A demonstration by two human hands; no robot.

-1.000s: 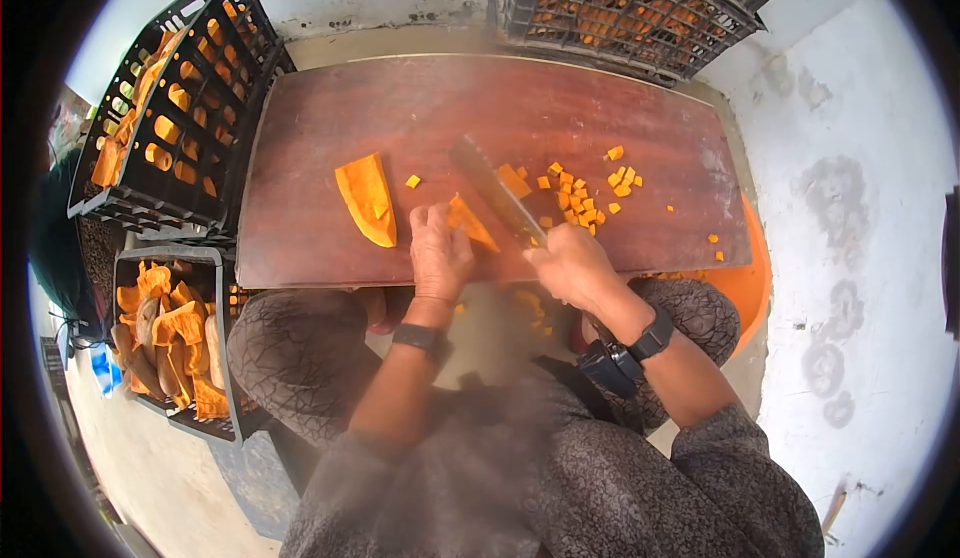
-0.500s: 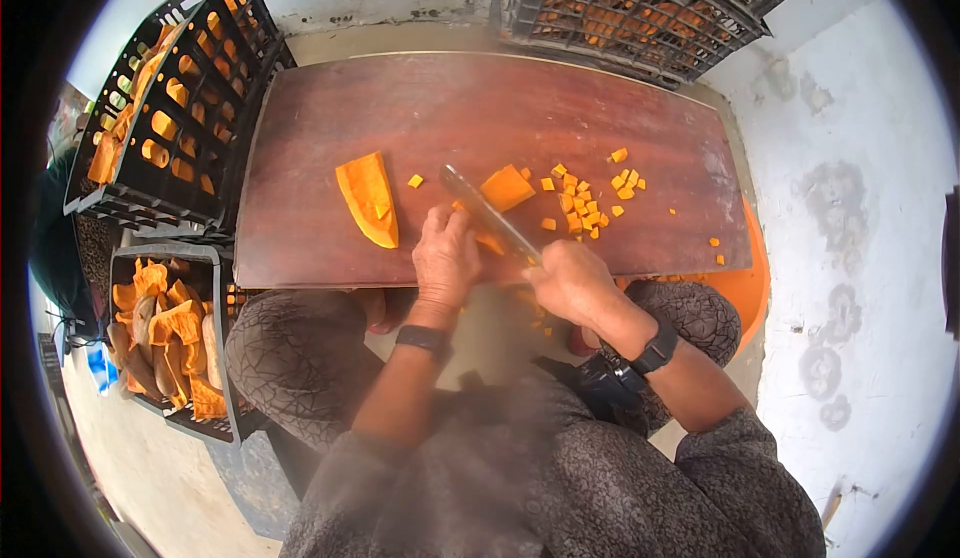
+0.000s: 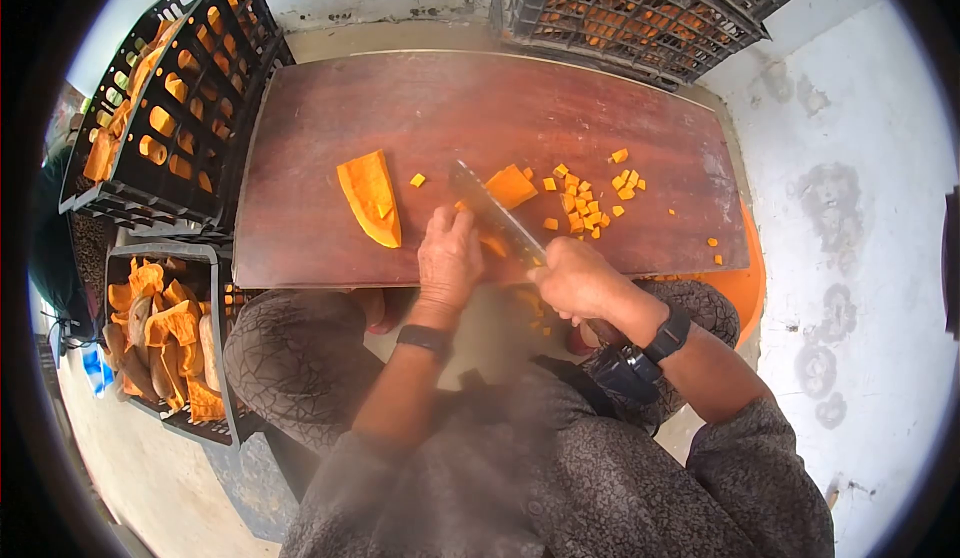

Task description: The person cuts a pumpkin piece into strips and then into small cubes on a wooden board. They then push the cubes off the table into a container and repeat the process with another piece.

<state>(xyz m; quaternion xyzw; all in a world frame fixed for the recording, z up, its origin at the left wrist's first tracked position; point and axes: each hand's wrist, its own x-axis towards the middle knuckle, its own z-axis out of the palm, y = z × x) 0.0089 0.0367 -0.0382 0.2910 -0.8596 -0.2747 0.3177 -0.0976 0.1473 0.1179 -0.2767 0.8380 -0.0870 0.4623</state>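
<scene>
My right hand (image 3: 580,278) is wrapped round the handle of a kitchen knife (image 3: 503,220), whose blade slants up and left across the board. Close to the blade, my left hand (image 3: 448,255) has its fingers curled on a pumpkin piece (image 3: 491,244), mostly hidden by the hand and knife. Just beyond the blade lies a pumpkin chunk (image 3: 514,188). A large pumpkin wedge (image 3: 368,198) rests left of my left hand, with one small cube (image 3: 417,180) beside it. Several pumpkin cubes (image 3: 578,203) are scattered right of the chunk.
The reddish wooden board (image 3: 440,98) spans the space before my knees. Black crates with orange pieces stand at the left (image 3: 165,128) and far right (image 3: 620,18). A lower crate (image 3: 228,358) holds pumpkin pieces. An orange container (image 3: 752,278) shows under the board's right edge, near the white wall (image 3: 830,188).
The knife blade has tilted slightly, showing more of its flat face, and its tip has shifted a little right. My right hand has shifted slightly; my left hand stays nearly in place.
</scene>
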